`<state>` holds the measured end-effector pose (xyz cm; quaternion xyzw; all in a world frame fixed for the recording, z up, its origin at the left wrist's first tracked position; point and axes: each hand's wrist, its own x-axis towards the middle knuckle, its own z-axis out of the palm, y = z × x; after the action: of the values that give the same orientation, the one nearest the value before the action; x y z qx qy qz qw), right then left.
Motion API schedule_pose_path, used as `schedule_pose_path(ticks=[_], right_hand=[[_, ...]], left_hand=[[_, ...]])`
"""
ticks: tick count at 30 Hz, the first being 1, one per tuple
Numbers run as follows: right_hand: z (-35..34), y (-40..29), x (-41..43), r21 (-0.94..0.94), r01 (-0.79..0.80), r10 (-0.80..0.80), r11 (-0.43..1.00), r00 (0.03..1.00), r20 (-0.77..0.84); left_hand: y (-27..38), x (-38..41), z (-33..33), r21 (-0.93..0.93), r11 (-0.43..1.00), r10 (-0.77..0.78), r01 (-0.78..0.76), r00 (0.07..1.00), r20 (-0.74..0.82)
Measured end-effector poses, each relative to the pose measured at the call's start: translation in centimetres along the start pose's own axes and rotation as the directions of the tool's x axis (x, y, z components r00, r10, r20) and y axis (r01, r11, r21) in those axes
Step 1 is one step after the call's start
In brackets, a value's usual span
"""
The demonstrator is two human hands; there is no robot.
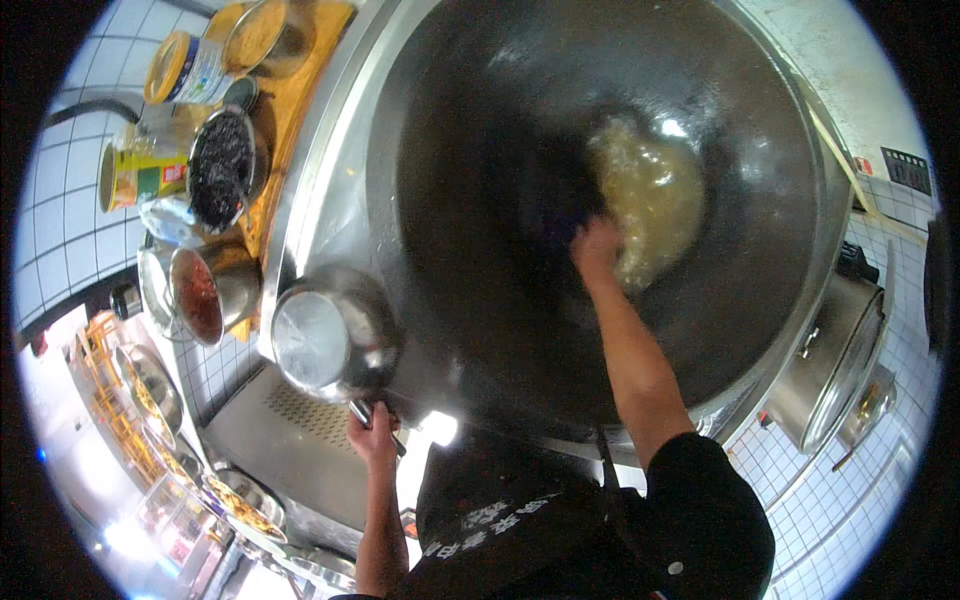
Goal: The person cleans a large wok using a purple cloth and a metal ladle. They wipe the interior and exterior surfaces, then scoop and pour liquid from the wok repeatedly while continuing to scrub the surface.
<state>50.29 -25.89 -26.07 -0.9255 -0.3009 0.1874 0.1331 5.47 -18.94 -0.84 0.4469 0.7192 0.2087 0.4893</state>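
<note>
My left hand (373, 431) grips the handle of a metal saucepan (367, 300) at the left rim of a very large dark wok (487, 360). Yellowish, bubbling liquid (660, 195) lies in the wok, right of its middle. My right hand (598, 244) reaches down into the wok, at the left edge of the liquid. It is blurred, its fingers look bent, and a dark area lies just beyond them. Whether it holds something there cannot be made out.
Left of the wok, a wooden board (300, 112) bears a bowl of dark food (221, 169), a yellow-lidded tub (169, 67) and a container of red sauce (196, 296). Trays of food (244, 502) stand at lower left. A large steel pot (825, 360) is at right.
</note>
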Motion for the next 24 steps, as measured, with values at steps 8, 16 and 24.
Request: schedule_pose_path(ticks=[8,16,24], right_hand=[[-11.8,-13.3,-8.2,0.550,0.265,-0.329,0.792,0.944,0.018],[-7.7,-26.5,11.4,-0.054,0.503,-0.505,0.862,0.863,-0.027],[1.2,6.8,28.7,-0.567,0.203,-0.283,0.798,0.957,-0.055]], left_hand=[[1.0,0.1,0.0,0.048,0.998,-0.052,0.050,0.998,0.030],[-1.0,-0.7,-1.1,0.191,0.920,-0.347,0.342,0.938,-0.005],[2.1,2.1,-1.2,0.435,0.891,-0.200,0.129,0.972,0.120]])
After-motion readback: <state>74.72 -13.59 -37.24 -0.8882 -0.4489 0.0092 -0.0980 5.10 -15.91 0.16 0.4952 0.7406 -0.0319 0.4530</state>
